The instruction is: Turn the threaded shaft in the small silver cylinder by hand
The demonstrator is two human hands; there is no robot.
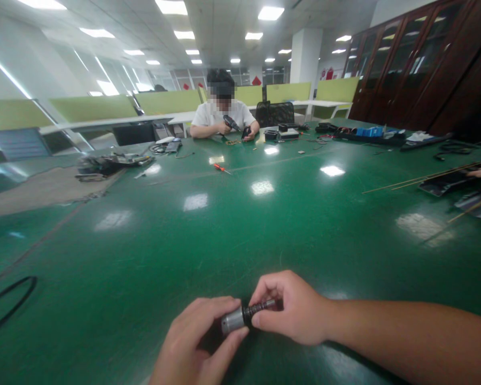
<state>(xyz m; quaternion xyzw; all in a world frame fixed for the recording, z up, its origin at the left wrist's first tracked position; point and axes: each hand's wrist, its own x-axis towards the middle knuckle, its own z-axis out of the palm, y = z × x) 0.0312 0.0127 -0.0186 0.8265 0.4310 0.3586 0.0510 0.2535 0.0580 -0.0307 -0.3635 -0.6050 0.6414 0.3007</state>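
metal cylinder: between both hands, over green tabletop | left hand: thumb and fingers pinching its silver body | right hand: thumb and fingers pinching its dark ridged shaft

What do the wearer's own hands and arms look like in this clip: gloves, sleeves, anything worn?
Both the left hand and the right hand are gloveless, with no rings showing. The right forearm is bare to the picture's edge, with no sleeve, watch or bracelet visible. The left forearm is out of view.
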